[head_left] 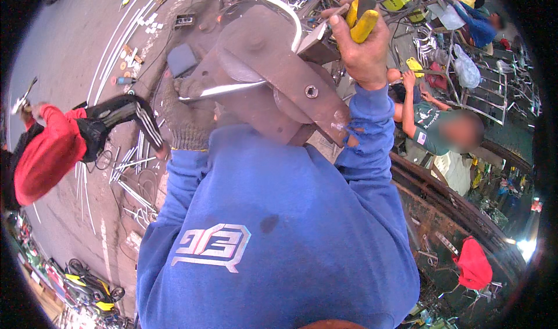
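Observation:
In front of my chest is a rust-brown metal bending machine (256, 44) with rounded plates and a bolt hole. A shiny metal tube (226, 88) comes out of its left side. My left hand (189, 117), in a dark knit glove, is closed around that tube's near end, its fingers partly hidden. My bare right hand (366, 53) grips a yellow-and-black handle (364, 26), close above a square steel bar (319, 41) on the machine. A pale bent tube (285, 6) curves round the machine's far side.
A person in red (52, 155) bends over at the left. Another person in a dark shirt (436, 126) is at the right. Long tubes (119, 44) and cut pieces lie on the ground. A grey block (182, 60) is beside the machine; metal frames (482, 91) stand at the right.

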A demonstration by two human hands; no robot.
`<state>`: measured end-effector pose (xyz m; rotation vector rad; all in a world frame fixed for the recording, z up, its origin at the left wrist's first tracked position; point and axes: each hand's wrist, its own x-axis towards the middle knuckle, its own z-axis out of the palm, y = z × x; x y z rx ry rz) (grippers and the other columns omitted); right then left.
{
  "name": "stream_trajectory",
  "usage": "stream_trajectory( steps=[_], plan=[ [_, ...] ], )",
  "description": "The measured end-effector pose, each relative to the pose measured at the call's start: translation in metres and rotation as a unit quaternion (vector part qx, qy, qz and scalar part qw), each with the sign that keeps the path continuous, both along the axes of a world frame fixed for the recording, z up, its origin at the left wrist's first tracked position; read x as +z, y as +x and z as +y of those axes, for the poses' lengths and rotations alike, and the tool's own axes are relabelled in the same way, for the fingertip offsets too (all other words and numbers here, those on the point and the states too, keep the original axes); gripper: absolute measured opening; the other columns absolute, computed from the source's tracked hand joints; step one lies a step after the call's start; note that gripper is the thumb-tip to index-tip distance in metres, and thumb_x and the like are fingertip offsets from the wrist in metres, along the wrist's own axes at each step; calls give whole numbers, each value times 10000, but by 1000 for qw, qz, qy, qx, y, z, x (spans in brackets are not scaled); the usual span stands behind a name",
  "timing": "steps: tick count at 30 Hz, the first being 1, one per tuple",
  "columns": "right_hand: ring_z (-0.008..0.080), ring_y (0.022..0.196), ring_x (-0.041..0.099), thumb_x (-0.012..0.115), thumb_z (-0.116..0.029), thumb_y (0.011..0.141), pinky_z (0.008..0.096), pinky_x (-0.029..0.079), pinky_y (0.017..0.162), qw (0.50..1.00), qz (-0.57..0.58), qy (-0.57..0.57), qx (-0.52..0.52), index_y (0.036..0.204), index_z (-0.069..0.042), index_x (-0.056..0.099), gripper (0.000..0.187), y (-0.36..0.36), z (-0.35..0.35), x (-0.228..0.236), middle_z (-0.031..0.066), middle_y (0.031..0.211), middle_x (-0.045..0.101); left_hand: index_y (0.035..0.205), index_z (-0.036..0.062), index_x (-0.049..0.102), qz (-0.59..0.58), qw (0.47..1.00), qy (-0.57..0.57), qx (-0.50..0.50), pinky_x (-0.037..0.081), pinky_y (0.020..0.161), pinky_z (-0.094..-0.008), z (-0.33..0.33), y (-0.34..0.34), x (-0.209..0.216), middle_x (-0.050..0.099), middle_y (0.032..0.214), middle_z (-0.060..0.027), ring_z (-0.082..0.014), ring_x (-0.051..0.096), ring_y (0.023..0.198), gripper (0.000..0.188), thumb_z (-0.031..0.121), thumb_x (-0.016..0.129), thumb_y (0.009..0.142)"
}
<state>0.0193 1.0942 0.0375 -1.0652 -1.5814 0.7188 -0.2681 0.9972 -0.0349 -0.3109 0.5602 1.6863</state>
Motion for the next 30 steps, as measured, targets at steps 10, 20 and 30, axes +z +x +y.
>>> stream_trajectory(
  steps=[10, 20, 30],
  plan=[
    [126, 803, 665, 682, -47, 851, 272, 531, 699, 1000, -10, 3, 8, 1025, -24, 574, 206, 0, -3, 9, 72, 881, 711, 730, 112, 434, 33, 999, -20, -39, 410, 681, -357, -2, -9, -3, 345, 619, 19, -120, 356, 563, 335, 269, 538, 1007],
    [96, 826, 618, 648, -14, 865, 245, 503, 713, 997, 37, -60, 12, 1076, -27, 561, 229, 10, -20, 15, 53, 926, 689, 1209, 35, 599, 320, 846, -173, -389, 414, 465, -216, -25, -29, 35, 560, 758, -14, -105, 506, 548, 632, 594, 386, 1006],
    [177, 751, 615, 605, -264, 946, 319, 516, 627, 967, 169, -105, -161, 1252, 29, 498, 436, 46, -13, 28, 118, 1057, 607, 1236, 106, 580, 236, 793, -79, -556, 348, 480, -181, -26, -85, 21, 585, 868, 9, -63, 464, 572, 388, 409, 550, 995]
  ],
)
